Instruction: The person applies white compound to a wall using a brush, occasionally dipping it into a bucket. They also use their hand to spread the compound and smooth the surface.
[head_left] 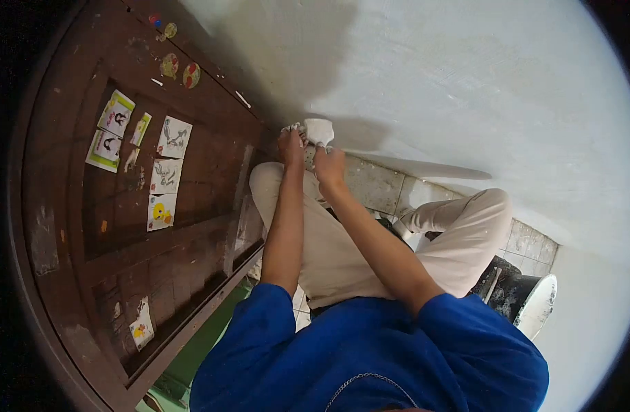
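Observation:
A whitish, roughly square piece (319,131), perhaps a scraper blade coated in white paste, is held up close to the pale wall (425,75). My right hand (328,165) is closed around its lower end. Just left of it, my left hand (293,143) has its fingers bent, with white material on them. What the left fingers hold, if anything, is too small to make out. Both hands are near the corner where the wall meets the brown wooden door.
The brown door (212,226) with stickers (167,175) stands at the left. Tiled floor (373,184) shows beyond my bent legs. A dark bucket with a whitish rim (538,305) and a stick sits at the right, beside my knee. Something green lies below the door.

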### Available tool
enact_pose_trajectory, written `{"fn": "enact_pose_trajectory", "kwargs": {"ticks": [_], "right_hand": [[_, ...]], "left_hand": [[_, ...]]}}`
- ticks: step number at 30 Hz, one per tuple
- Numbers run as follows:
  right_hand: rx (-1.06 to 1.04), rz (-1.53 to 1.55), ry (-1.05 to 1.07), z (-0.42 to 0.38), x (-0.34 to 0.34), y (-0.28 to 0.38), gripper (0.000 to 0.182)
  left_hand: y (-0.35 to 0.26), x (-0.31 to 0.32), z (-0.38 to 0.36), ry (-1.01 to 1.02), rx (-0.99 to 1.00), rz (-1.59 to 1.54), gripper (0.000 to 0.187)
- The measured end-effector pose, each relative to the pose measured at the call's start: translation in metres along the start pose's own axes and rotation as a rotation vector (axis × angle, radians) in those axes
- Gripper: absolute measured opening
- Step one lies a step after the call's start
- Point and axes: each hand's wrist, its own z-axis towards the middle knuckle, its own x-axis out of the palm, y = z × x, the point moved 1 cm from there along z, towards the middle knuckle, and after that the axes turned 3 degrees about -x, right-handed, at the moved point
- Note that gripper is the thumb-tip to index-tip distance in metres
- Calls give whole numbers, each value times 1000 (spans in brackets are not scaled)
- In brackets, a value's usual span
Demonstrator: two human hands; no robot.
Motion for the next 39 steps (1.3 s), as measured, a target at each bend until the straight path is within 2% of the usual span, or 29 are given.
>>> {"fn": "enact_pose_trajectory", "kwargs": {"ticks": [3,6,7,9,11,12,13,15,18,21,24,26,28,30,32,33,36,38,39], "right_hand": [[-80,-17,-12,9,1,37,34],[-305,-57,-22,-21,-11,66,35],[-278,-22,-14,-21,-8,60,35],[-221,48,3,-19,0,40,36],[-187,-200,-35,-2,8,24,37],[-172,-319,-57,7,12,22,37],[-164,-206,-15,11,13,30,37],[-143,6,78,14,10,43,37],[-293,94,113,-17,-3,61,36],[-45,131,84,-23,3,51,35],[-137,-151,38,18,25,5,33],[-105,38,134,16,18,37,32],[-133,146,191,-1,9,64,32],[-258,177,206,-17,2,79,32],[-124,199,213,-26,-1,79,32],[-56,210,213,-29,-2,78,32],[-140,-24,163,-2,6,60,29],[-152,148,174,1,5,80,28],[-149,227,182,-3,1,89,28]], "left_hand": [[-4,-1,-5,18,60,-91,13],[0,-10,-3,38,89,-83,13],[4,-14,6,47,98,-58,13],[23,-22,33,90,331,118,14],[29,-25,34,78,328,102,14],[21,-19,25,47,215,-7,15],[13,-15,19,17,102,-115,15],[-1,-11,8,-19,99,-59,16],[0,-14,10,-23,154,-22,17],[3,-16,12,22,177,-21,18],[12,-12,24,-16,148,-109,21],[18,-15,27,-79,174,-133,22],[20,-20,29,-130,262,-90,24],[32,-29,49,-145,413,298,26],[34,-31,59,-135,420,414,26],[34,-32,59,-115,351,341,25],[11,-13,19,-53,202,7,21],[4,-8,14,-45,260,-8,19],[15,-13,29,-61,353,106,18]]}}
